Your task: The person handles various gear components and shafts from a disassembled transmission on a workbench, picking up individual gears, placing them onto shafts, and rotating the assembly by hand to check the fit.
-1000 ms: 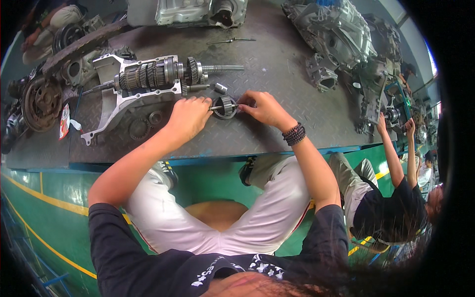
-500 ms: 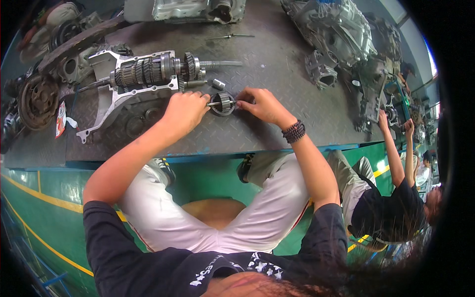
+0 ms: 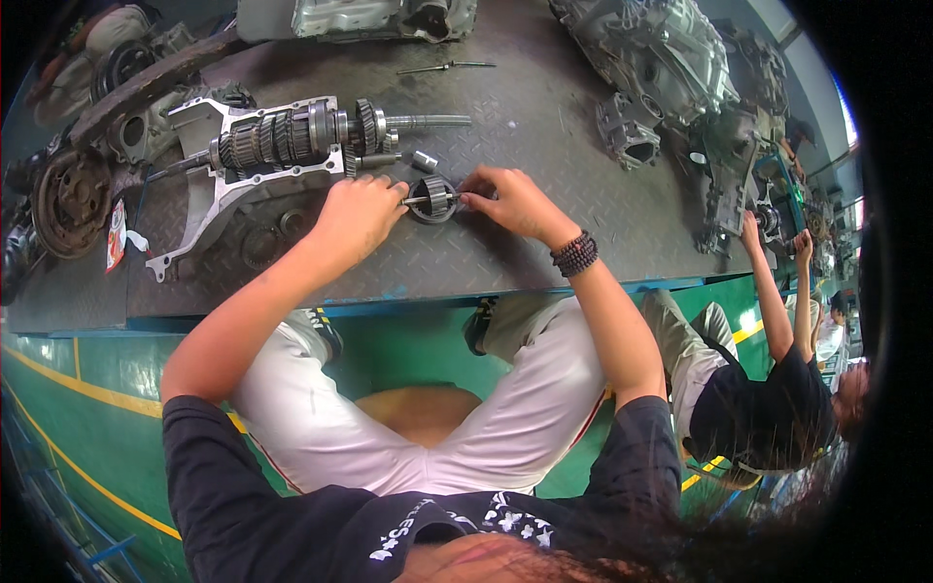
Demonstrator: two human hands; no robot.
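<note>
A small toothed gear (image 3: pixel 441 197) on a thin metal shaft (image 3: pixel 415 200) is between my hands, just above the bench. My left hand (image 3: pixel 362 212) is closed, its fingertips pinching the shaft's left end. At the other end, my right hand (image 3: pixel 515 202) is closed too, thumb and forefinger pinched on the shaft's tip. A metal ring (image 3: pixel 430 218) lies around or under the gear; I cannot tell which. Just beyond is a short metal cylinder (image 3: pixel 423 160). To the left, an open gearbox housing half (image 3: pixel 219 209) holds a gear shaft assembly (image 3: pixel 282 138).
Large metal casings (image 3: pixel 661 63) and a smaller casting (image 3: pixel 627 131) stand at the back right of the steel bench (image 3: pixel 583 233). A slim rod (image 3: pixel 447 67) lies farther back. A brake-drum-like disc (image 3: pixel 70 202) is at far left. At right, another person's hands (image 3: pixel 750 233) work on parts.
The bench things appear slightly farther left and up in the view. Both hands keep their pinch on the shaft, with the gear barely moved.
</note>
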